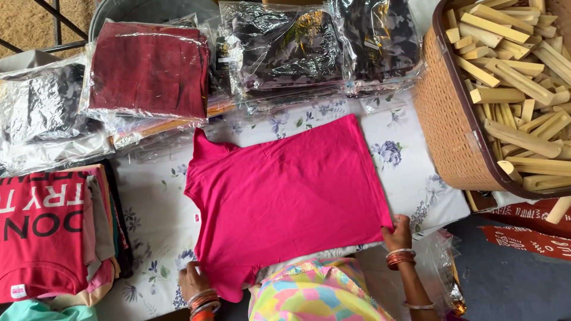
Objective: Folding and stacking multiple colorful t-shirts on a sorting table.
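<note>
Pink cloth is pinched at both near corners: the right hand (397,233) closes on the shirt (285,196) hem at 4 o'clock, the left hand (191,279) grips the sleeve edge at 7 o'clock. It lies flat on the flowered counter (154,220). Bagged clothes (148,68) sit at 12 o'clock, a basket (446,125) of wooden pegs (517,77) at 2, folded shirts (44,232) at 9.
</note>
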